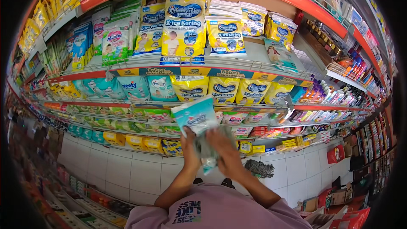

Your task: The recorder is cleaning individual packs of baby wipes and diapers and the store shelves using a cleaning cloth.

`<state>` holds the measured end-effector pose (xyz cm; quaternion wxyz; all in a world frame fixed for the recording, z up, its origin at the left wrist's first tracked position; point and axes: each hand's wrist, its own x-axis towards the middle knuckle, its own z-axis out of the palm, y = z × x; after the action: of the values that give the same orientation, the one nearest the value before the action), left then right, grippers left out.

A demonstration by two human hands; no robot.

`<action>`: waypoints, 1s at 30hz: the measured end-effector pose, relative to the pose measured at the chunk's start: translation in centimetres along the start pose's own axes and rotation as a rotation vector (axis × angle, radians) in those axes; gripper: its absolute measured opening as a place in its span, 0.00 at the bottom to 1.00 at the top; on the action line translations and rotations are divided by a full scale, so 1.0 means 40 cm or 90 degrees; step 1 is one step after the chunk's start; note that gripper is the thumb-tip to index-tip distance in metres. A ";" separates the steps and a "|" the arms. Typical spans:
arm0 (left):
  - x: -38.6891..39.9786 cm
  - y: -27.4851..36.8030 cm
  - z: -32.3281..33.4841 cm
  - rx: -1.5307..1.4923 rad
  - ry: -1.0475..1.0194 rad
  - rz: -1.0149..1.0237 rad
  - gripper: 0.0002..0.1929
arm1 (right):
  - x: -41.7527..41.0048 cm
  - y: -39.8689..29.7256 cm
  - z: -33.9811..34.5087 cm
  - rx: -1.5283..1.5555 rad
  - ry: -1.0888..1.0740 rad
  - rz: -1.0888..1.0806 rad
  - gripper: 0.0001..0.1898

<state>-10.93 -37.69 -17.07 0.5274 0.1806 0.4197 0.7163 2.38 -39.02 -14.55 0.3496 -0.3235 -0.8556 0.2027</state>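
Note:
A teal-and-white Sweety diaper packet [194, 114] is tilted in front of the shelves at chest height. My left hand [190, 151] grips its lower left side, thumb over the front. Blurred by motion, my right hand [224, 146] lies against the packet's lower right with a crumpled grey-green cloth [205, 146] under its fingers. The packet's teal bottom corner [208, 164] shows below the cloth. Behind the packet, yellow MamyPoko diaper packs [223, 89] and teal Sweety packs [162, 89] stand in a row.
On the shelf above, yellow MamyPoko packets [183, 25] and green Merries packets [116, 38] stand behind a low wire rail [222, 61]. One teal Sweety packet [280, 55] leans at its right end. A grey mop head [259, 168] rests on the white tiled floor [144, 168] near my feet.

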 end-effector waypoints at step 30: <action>0.031 0.043 -0.034 0.250 -0.236 -0.088 0.15 | -0.229 0.226 -0.090 0.688 -0.106 0.128 0.26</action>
<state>-13.41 -37.30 -16.72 0.5976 0.3786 0.4578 0.5385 13.72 -38.57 -21.59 0.3762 -0.1608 -0.6193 0.6701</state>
